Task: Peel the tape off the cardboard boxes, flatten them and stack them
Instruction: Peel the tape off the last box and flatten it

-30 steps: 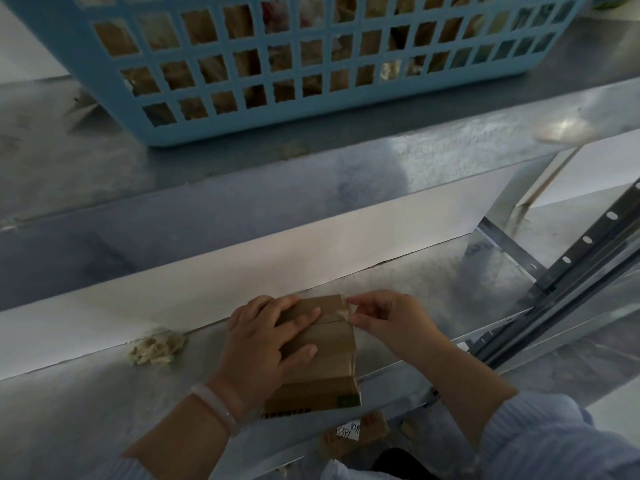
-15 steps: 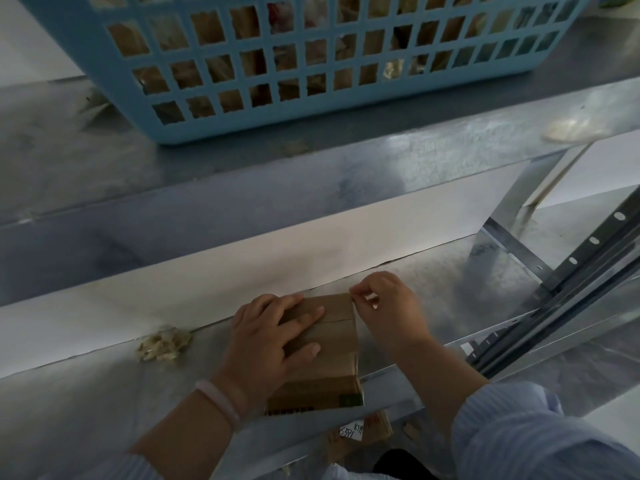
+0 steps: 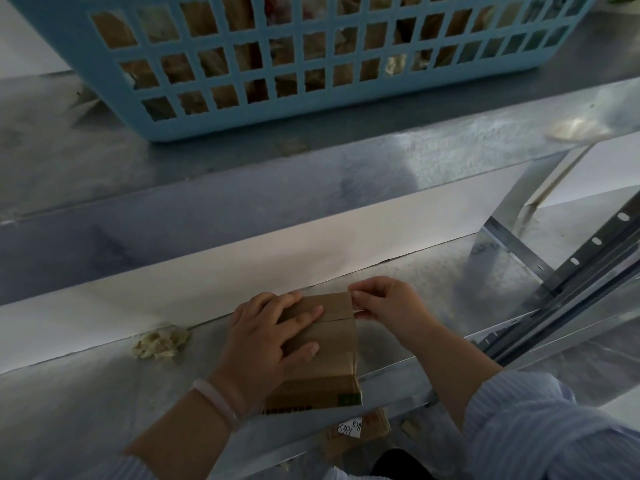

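A small brown cardboard box (image 3: 334,341) lies on the lower metal shelf (image 3: 86,393), near its front edge. My left hand (image 3: 266,344) rests flat on the box's left half, fingers spread and straight, holding it down. My right hand (image 3: 384,303) is at the box's far right corner, thumb and forefinger pinching a thin strip of clear tape (image 3: 356,308) at the box's edge. The tape is barely visible.
A crumpled wad of peeled tape (image 3: 161,342) lies on the shelf left of the box. A blue plastic basket (image 3: 311,109) holding cardboard pieces stands on the upper shelf. Slotted metal uprights (image 3: 588,258) run at the right. A labelled cardboard piece (image 3: 356,427) lies below the shelf.
My right hand has moved from over the box's top seam to its far right corner, drawing the tape off to the side. My left hand has stayed pressed on the box.
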`<state>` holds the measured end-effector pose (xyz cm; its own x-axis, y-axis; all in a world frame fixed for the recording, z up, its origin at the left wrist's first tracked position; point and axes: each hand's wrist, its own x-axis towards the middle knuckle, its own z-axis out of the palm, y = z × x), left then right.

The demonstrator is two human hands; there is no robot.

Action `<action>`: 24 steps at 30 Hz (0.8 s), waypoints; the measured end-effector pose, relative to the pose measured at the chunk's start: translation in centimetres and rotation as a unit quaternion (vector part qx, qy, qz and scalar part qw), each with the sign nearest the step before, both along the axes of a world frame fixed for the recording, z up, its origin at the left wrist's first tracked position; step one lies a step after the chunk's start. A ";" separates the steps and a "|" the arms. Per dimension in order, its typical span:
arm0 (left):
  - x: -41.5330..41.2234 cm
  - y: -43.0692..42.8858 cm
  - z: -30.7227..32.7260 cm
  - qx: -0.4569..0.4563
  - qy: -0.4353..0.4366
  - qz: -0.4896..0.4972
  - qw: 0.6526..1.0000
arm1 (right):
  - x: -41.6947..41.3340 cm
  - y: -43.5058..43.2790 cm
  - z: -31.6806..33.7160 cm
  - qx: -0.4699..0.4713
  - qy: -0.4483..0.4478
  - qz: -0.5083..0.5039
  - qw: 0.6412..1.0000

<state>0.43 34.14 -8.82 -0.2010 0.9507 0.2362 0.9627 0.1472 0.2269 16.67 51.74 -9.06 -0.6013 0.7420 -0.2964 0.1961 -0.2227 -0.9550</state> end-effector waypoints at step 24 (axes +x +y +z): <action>0.0 -0.1 0.0 -0.003 0.008 0.002 1.000 | -0.6 1.1 0.1 -0.218 0.021 0.072 0.973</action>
